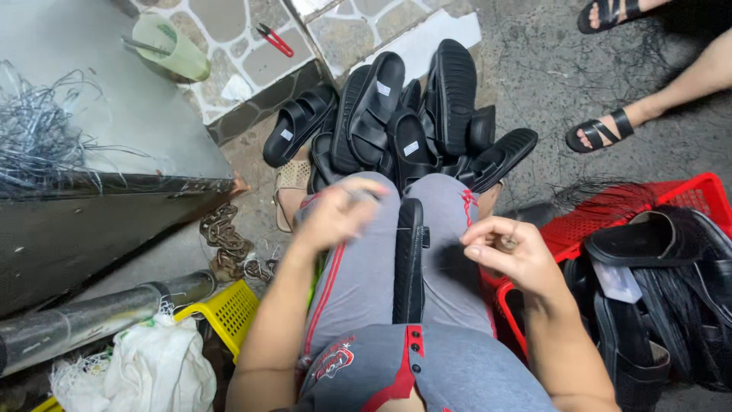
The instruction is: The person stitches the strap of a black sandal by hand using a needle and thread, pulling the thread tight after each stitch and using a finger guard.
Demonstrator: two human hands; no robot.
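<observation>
Left hand (335, 214) is motion-blurred, grip unreadable; right hand (507, 255) pinches something too small to identify.

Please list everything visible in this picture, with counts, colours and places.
Black rubber sandal: one, on edge between the knees.
Black sandal pile: many, ahead on ground.
Red plastic crate: one, right, holding black sandals.
Yellow plastic basket: one, lower left.
Red-handled snips: one, on stone ledge.
Green plastic cup: one, top left.
Rusty chain: one, left of the leg.
Another person's sandalled feet: two, top right.
Left hand: blurred, fingers curled.
Right hand: fingers pinched.
</observation>
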